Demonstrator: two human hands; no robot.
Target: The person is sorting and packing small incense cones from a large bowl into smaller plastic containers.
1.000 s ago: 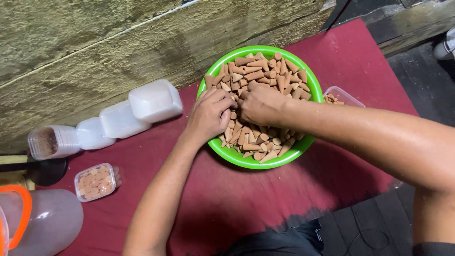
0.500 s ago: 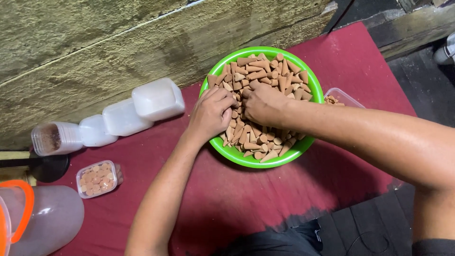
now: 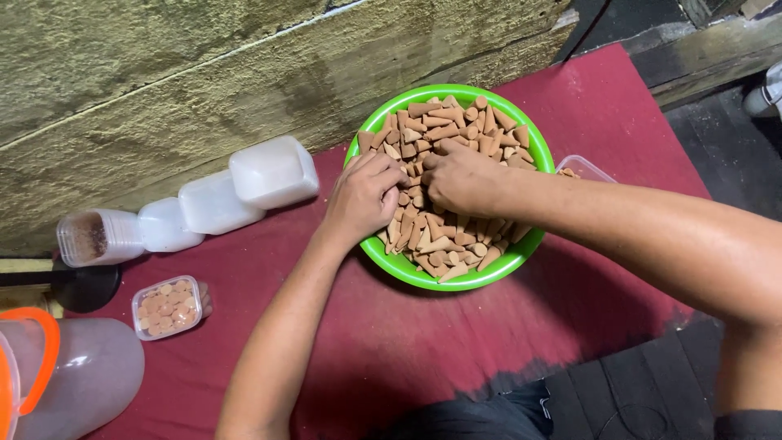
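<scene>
Green bowl (image 3: 383, 254) right of centre holds brown cones (image 3: 440, 236); left hand (image 3: 362, 195) and right hand (image 3: 460, 175) curl closed gathering some, seemingly mid-sorting, next needing a lift clear

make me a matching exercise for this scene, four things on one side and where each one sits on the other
Things:
1. round green plastic bowl
2. brown cone-shaped pieces
3. small clear box of round tan discs
4. large translucent jug with orange handle

Places:
A. bottom left corner
B. under both hands
C. heaped inside the bowl
D. on the red cloth, left of the left forearm

Pairs: 1-B, 2-C, 3-D, 4-A
</scene>
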